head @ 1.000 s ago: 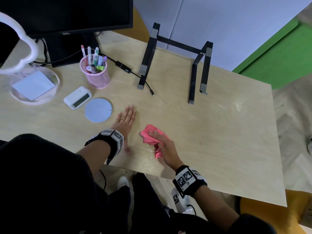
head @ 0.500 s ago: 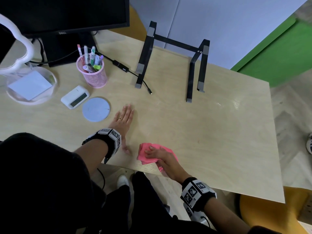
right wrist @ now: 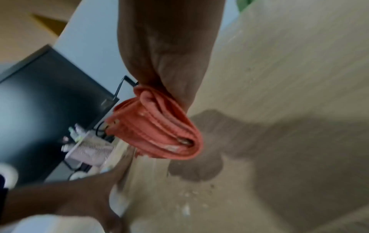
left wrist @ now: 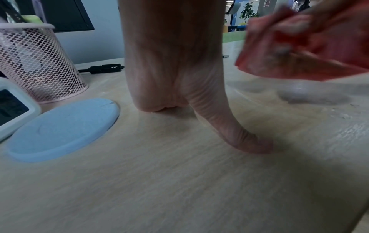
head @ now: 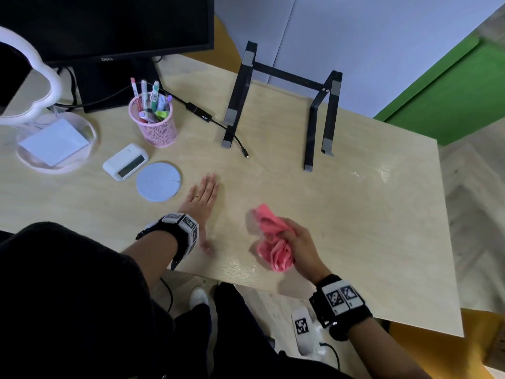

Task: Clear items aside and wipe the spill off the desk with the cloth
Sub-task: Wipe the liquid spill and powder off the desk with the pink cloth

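Note:
My right hand (head: 295, 242) grips a bunched pink cloth (head: 270, 239) and holds it just above the light wooden desk (head: 369, 228), near its front edge. The cloth (right wrist: 159, 127) hangs folded from my fist, with its shadow on the wood below. Small white specks and smears of the spill (right wrist: 185, 208) lie on the desk near the front edge. The cloth (left wrist: 311, 47) is lifted clear of the surface in the left wrist view. My left hand (head: 202, 198) lies flat on the desk, fingers straight, left of the cloth; its thumb (left wrist: 239, 135) presses the wood.
A blue round coaster (head: 158, 181), a white clock (head: 125, 162) and a pink mesh pen cup (head: 154, 121) stand left of my left hand. A black laptop stand (head: 281, 105), a cable (head: 218, 124), a monitor (head: 109, 26) and a mirror tray (head: 54, 143) sit farther back.
My right hand wiped the cloth back toward the front edge, then bunched it in the fist and lifted it off the desk. My left hand stayed flat in place.

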